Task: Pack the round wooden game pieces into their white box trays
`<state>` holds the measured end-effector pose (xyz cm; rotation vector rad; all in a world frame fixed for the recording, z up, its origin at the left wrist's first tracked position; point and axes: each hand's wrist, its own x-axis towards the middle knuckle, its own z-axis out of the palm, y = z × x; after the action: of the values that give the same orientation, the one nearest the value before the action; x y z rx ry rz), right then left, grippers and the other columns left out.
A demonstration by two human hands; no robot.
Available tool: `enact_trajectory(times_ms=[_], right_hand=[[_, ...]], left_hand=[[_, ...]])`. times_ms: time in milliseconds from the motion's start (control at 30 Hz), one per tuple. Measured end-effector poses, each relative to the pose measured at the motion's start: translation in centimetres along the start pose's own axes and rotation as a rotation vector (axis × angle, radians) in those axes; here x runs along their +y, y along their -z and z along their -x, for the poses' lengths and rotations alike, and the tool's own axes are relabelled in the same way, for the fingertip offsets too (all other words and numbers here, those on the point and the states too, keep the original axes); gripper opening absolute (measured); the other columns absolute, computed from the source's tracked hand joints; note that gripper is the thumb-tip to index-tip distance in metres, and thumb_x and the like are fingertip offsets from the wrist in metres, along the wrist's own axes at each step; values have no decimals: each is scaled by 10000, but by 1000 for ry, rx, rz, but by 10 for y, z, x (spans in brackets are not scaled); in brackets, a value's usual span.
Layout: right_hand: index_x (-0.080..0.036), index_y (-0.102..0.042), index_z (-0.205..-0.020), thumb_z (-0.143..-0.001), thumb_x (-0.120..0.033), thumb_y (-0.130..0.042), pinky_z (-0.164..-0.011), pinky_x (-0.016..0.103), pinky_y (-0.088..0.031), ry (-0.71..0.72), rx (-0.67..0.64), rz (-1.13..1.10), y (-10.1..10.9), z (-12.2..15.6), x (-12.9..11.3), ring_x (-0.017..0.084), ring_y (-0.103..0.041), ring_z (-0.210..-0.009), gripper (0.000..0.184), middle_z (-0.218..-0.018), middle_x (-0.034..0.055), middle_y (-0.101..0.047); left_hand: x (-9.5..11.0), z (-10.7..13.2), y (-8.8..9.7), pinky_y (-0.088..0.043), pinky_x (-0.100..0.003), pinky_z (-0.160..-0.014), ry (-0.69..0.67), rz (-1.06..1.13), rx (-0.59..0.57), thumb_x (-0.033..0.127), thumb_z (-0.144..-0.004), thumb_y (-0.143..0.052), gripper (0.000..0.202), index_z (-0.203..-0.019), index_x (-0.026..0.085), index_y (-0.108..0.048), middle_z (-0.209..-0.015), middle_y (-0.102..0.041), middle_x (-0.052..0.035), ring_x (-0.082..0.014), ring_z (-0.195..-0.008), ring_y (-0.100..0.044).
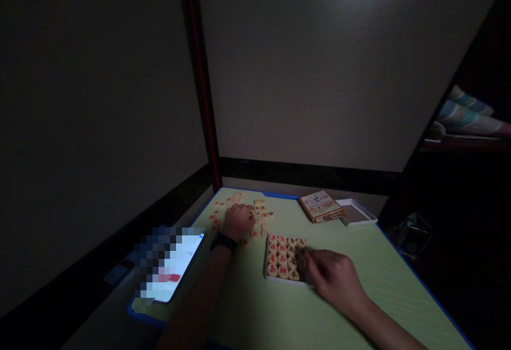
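Note:
A shallow white box (268, 265) holds rows of round wooden Chinese chess pieces (282, 259), with red characters on the left and black ones on the right. At its right side my right hand (337, 278) has thumb and fingers pinched together over the last column; what they hold there is too dark to make out. Farther back, my left hand (240, 221) reaches with curled fingers into loose chess pieces (254, 234) scattered on the table. Its fingertips are partly hidden, and I cannot make out what is in them. A dark watch band (224, 242) circles the left wrist.
The green table (343, 318) has a blue edge. At the back right, a printed chess box lid (320, 205) lies beside a white tray (357, 211). A lit tablet (175, 270) lies along the left edge. Walls (311, 73) stand behind and to the left.

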<state>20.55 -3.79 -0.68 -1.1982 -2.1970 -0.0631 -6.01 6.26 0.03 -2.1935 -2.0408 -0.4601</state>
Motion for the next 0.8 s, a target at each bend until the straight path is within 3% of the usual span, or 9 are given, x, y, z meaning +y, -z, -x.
enact_trajectory(times_ms=[433, 800], right_hand=[[-188, -615, -654, -969, -317, -368, -559, 251, -348, 30, 3, 23, 0, 1, 1, 131, -590, -515, 421, -584, 17, -648], [-186, -614, -647, -970, -319, -358, -554, 242, -350, 48, 3, 16, 1, 0, -1, 128, -586, -505, 433, -579, 22, -647]], left_hand=[[4, 4, 16, -435, -392, -904, 56, -8, -102, 281, -890, -482, 275, -1006, 238, -727, -1054, -711, -89, -260, -1064, -593], [0, 5, 10, -417, -390, -919, -49, -66, -90, 238, -885, -549, 173, -1000, 193, -671, -1047, -689, -97, -262, -1068, -582]])
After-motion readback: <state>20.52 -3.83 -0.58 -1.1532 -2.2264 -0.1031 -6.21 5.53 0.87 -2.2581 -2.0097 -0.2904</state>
